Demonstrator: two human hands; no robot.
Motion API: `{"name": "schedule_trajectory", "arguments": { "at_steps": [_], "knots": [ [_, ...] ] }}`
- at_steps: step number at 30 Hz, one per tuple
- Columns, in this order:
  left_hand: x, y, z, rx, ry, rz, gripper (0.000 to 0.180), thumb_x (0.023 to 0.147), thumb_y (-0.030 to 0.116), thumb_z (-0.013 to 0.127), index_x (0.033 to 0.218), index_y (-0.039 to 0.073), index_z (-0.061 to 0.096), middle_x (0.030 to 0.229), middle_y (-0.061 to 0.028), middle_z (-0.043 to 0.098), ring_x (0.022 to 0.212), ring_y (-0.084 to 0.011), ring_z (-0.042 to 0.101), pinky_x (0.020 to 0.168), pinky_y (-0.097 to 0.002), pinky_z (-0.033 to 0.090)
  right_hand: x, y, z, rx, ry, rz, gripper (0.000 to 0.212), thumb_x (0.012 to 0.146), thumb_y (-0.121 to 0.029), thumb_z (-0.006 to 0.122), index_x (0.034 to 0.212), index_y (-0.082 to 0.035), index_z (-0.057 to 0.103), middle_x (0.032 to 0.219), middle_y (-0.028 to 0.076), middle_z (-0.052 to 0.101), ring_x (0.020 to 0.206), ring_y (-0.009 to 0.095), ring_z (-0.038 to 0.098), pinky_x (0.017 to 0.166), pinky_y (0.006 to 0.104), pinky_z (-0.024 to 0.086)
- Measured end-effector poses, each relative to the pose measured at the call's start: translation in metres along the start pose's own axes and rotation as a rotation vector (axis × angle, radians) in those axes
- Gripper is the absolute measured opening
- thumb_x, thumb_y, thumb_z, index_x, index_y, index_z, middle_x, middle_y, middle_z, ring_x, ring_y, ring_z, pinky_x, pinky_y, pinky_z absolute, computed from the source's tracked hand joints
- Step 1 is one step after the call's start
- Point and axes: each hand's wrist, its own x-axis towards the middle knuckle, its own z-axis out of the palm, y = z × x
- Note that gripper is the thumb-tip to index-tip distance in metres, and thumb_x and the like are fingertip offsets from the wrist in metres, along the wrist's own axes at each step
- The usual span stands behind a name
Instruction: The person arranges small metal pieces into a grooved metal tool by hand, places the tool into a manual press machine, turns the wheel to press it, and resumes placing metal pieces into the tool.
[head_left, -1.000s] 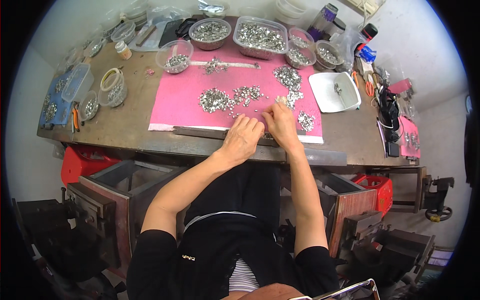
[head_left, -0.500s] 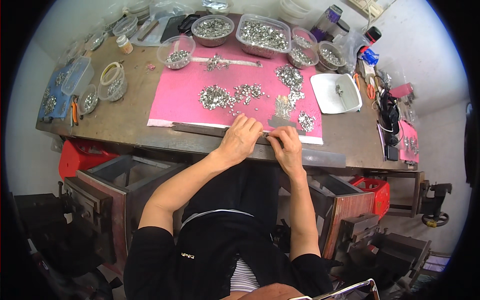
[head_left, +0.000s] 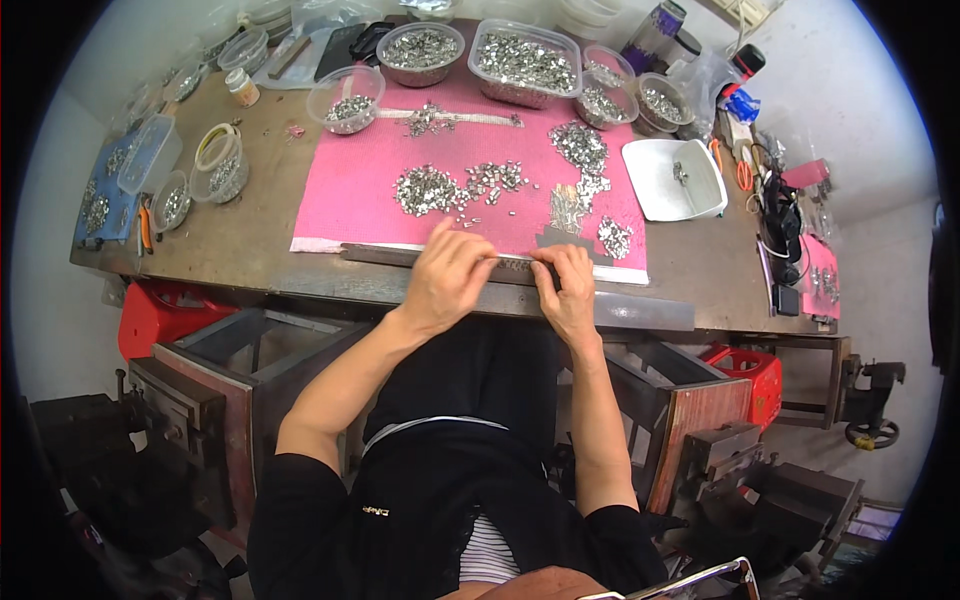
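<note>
A long dark metal bar [head_left: 380, 256] lies along the front edge of a pink mat [head_left: 340, 190], with a row of small pieces [head_left: 515, 265] on it between my hands. Over the bar, my left hand [head_left: 448, 275] has its thumb and forefinger pinched together at the left end of that row. My right hand [head_left: 567, 285] rests its bent fingers and thumb at the row's right end. Anything in either pinch is too small to make out. Beyond my left hand lies a heap of small silvery metal pieces [head_left: 428, 190]; thin metal pins [head_left: 568, 210] lie beyond my right hand.
Tubs of metal pieces [head_left: 525, 65] line the back. At the right stands a white square dish [head_left: 675, 185] holding a few pieces. Orange-handled pliers [head_left: 146, 225] and small tubs [head_left: 220, 175] sit at the left. A metal strip [head_left: 640, 312] edges the table.
My left hand has moved left along the bar, away from my right hand, uncovering the row of small pieces. My right hand has barely shifted.
</note>
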Motion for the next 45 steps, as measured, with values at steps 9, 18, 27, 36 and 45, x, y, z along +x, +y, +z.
{"name": "schedule_trajectory", "arguments": {
  "at_steps": [9, 18, 27, 36, 45],
  "knots": [
    [-0.05, -0.041, -0.104, 0.46, 0.057, -0.172, 0.035, 0.078, 0.018, 0.085, 0.107, 0.006, 0.068, 0.112, -0.0114, 0.062, 0.106, -0.0331, 0.055, 0.096, -0.0467, 0.042, -0.007, 0.004, -0.002, 0.204, 0.199, 0.181, 0.013, 0.091, 0.0, 0.068, 0.104, -0.001, 0.068, 0.092, 0.011, 0.066, 0.085, 0.026, 0.062, 0.079, 0.036, 0.05],
    [-0.035, -0.015, -0.133, 0.291, -0.037, -0.123, 0.045, 0.078, 0.011, 0.085, 0.118, 0.006, 0.065, 0.095, -0.0096, 0.062, 0.088, -0.03, 0.063, 0.081, -0.0382, 0.053, -0.016, 0.016, 0.003, 0.276, 0.43, 0.328, 0.014, 0.096, -0.003, 0.065, 0.11, 0.0, 0.066, 0.093, 0.008, 0.064, 0.085, 0.019, 0.063, 0.079, 0.0321, 0.051],
    [0.03, 0.021, 0.027, 0.105, -0.249, 0.235, 0.039, 0.076, 0.025, 0.084, 0.111, 0.011, 0.071, 0.094, -0.0062, 0.056, 0.089, -0.0247, 0.055, 0.085, -0.0399, 0.043, -0.026, 0.011, -0.006, -0.048, 0.374, 0.261, 0.019, 0.095, -0.008, 0.068, 0.113, -0.003, 0.066, 0.091, 0.009, 0.061, 0.083, 0.024, 0.059, 0.078, 0.039, 0.045],
    [-0.001, 0.013, 0.033, 0.286, -0.083, 0.101, 0.036, 0.083, 0.028, 0.08, 0.117, 0.02, 0.075, 0.106, -0.006, 0.058, 0.103, -0.0255, 0.054, 0.097, -0.0484, 0.035, -0.036, -0.015, -0.014, 0.378, 0.348, 0.396, 0.011, 0.096, -0.006, 0.072, 0.094, 0.004, 0.073, 0.094, 0.01, 0.072, 0.084, 0.015, 0.066, 0.077, 0.029, 0.051],
    [-0.018, 0.024, 0.043, 0.185, -0.004, 0.005, 0.039, 0.077, 0.009, 0.081, 0.114, 0.014, 0.068, 0.102, -0.0035, 0.061, 0.101, -0.0233, 0.059, 0.101, -0.05, 0.032, -0.005, 0.008, -0.028, 0.17, 0.181, 0.274, 0.009, 0.096, -0.006, 0.069, 0.096, 0.002, 0.071, 0.081, 0.016, 0.071, 0.078, 0.023, 0.072, 0.071, 0.0343, 0.055]
  ]
}}
